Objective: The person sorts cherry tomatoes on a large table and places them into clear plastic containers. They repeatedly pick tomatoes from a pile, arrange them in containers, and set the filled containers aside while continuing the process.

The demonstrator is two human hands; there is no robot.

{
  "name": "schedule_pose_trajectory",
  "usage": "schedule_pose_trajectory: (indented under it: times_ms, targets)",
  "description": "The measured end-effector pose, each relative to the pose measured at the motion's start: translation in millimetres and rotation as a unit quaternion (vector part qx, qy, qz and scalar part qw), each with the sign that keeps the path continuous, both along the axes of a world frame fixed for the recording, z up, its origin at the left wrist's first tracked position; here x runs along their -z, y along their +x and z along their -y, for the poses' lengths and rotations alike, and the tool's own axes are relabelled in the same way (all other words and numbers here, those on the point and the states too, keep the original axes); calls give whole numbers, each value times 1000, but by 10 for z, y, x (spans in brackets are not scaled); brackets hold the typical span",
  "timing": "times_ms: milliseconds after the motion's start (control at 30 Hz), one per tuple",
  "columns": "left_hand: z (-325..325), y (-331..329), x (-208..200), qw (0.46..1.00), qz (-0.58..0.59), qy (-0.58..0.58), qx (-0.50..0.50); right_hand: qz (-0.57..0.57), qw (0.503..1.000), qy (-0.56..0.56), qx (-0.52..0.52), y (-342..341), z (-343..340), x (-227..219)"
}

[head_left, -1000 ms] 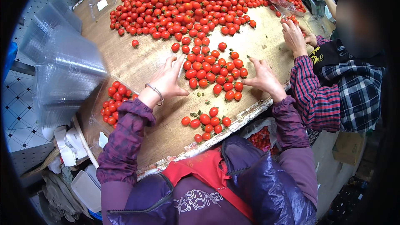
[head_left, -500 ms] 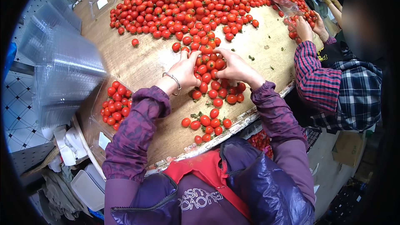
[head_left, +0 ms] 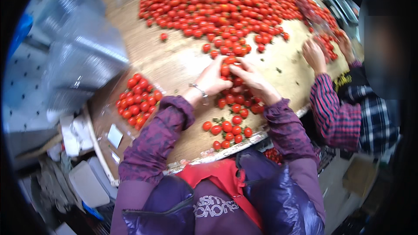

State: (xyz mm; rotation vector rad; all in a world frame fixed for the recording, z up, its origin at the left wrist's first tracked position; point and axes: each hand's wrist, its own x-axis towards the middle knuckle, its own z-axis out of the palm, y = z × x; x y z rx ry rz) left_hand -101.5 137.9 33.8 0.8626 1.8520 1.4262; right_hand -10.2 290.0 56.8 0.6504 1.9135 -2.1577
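My left hand, a bangle at its wrist, curls round the left side of a small bunch of cherry tomatoes. From the other side my right hand closes over the same bunch, its fingers near those of the left. More red tomatoes lie under and just below my palms. A loose group of tomatoes with green leaf bits sits nearer me, by the table edge. To the left stands a clear plastic box partly filled with tomatoes. Beyond my hands spreads a big tomato heap.
Nested clear plastic boxes stand in a tall stack at the left. On the right a co-worker in a checked sleeve handles another box of tomatoes. The wooden table has a worn white rim close to my body.
My hands have drawn closer together round the bunch of tomatoes. The whole view has shifted, so the table and heap appear farther right. The co-worker's near hand has moved slightly.
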Motion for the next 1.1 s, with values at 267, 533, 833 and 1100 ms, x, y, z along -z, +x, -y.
schedule_pose_trajectory:
  times_ms: [267,533,833,1100]
  targets:
    - [941,29,-617,974,-189,20,-121,-82,993,-75,-42,-290,826,-465]
    - [2261,57,-822,938,-112,-148,-293,-78,971,-136,-180,-675,1942,-490]
    - [2568,-60,-595,942,117,-20,-313,-287,916,217,-176,-659,2263,-354]
    - [2585,-42,-587,911,-252,-180,-272,-113,981,-114,-107,-414,1547,-322]
